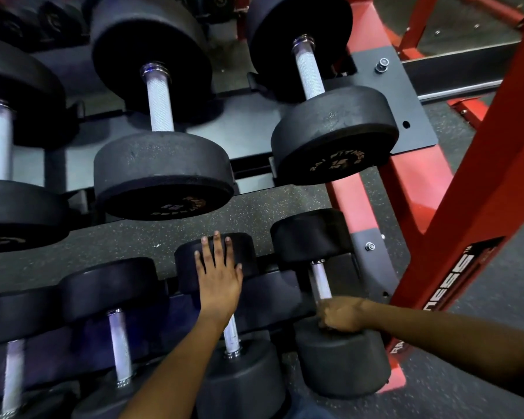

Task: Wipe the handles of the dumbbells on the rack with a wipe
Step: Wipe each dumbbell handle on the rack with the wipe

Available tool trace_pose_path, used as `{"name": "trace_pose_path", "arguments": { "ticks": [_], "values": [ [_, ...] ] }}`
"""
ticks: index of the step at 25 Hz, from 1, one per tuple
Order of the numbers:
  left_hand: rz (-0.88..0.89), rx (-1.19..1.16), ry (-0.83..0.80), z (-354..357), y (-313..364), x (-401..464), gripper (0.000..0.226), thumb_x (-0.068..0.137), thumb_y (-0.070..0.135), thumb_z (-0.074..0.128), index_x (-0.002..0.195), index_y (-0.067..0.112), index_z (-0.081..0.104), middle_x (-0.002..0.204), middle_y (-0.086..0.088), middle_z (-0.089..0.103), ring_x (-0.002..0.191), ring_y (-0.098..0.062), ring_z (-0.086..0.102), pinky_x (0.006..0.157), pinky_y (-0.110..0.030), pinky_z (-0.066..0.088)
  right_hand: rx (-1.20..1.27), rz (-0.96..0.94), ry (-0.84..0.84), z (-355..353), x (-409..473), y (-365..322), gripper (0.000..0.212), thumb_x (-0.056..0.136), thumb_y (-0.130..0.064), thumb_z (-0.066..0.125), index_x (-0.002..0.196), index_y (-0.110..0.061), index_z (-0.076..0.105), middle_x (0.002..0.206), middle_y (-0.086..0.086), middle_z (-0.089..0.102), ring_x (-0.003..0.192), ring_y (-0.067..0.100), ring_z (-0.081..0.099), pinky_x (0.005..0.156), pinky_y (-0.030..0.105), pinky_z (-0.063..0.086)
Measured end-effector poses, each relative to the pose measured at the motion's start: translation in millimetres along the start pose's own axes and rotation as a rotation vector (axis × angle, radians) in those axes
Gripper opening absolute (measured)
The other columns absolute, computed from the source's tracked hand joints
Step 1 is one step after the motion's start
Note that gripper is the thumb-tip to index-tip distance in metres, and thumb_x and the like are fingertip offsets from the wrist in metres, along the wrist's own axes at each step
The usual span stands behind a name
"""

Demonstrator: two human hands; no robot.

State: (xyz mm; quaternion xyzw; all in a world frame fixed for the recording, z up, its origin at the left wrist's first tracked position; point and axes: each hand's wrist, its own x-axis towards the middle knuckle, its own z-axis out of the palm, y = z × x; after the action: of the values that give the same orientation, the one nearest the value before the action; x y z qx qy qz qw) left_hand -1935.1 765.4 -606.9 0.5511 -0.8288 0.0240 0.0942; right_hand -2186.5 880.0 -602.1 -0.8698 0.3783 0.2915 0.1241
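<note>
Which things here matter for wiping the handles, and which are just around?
In the job:
- right hand, curled round the lower end of the rightmost bottom-row dumbbell's handle; wipe not visible
- left hand, flat on the next dumbbell's far head
- upper-row dumbbell handles

Just around:
- red frame
- speckled floor

The scene is dim, with light falling from above. Pale violet glare sits on the chrome handles (pixel 160 101) well above the fingers (pixel 216 247). Black dumbbell heads sink into shadow. Motion blur smears the right hand (pixel 341 316), and wide-angle distortion bends the red frame (pixel 478 182).
</note>
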Motion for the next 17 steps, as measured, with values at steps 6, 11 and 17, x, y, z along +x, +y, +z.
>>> {"name": "trace_pose_path", "arguments": {
  "ticks": [6, 11, 17],
  "values": [
    [-0.009, 0.001, -0.023, -0.7, 0.6, 0.9, 0.059, 0.093, 0.032, 0.033, 0.145, 0.003, 0.038, 0.157, -0.021, 0.021, 0.143, -0.044, 0.016, 0.113, -0.058, 0.019, -0.11, 0.178, -0.152, -21.2, 33.5, 2.2, 0.027, 0.086, -0.015, 0.053, 0.106, -0.007, 0.068, 0.109, 0.015, 0.067, 0.103, 0.03, 0.061, 0.094, 0.036, 0.041],
    [-0.004, 0.02, -0.014, -0.9, 0.4, 2.8, 0.064, 0.091, 0.029, 0.055, 0.146, 0.003, 0.036, 0.157, -0.022, 0.022, 0.143, -0.043, 0.013, 0.114, -0.057, 0.014, -0.052, 0.327, -0.182, -25.3, 49.9, 8.6, 0.033, 0.094, -0.015, 0.042, 0.119, -0.005, 0.061, 0.123, 0.014, 0.062, 0.117, 0.029, 0.054, 0.103, 0.039, 0.033],
    [-0.013, 0.028, -0.034, -3.1, 0.7, 1.6, 0.07, 0.087, 0.028, 0.065, 0.146, 0.004, 0.036, 0.157, -0.021, 0.023, 0.143, -0.043, 0.014, 0.113, -0.058, 0.02, 0.073, 0.134, -0.183, 0.7, 29.6, -24.0, 0.033, 0.094, -0.015, 0.041, 0.119, -0.003, 0.061, 0.123, 0.018, 0.06, 0.115, 0.03, 0.054, 0.09, 0.026, 0.04]
  ]
}}
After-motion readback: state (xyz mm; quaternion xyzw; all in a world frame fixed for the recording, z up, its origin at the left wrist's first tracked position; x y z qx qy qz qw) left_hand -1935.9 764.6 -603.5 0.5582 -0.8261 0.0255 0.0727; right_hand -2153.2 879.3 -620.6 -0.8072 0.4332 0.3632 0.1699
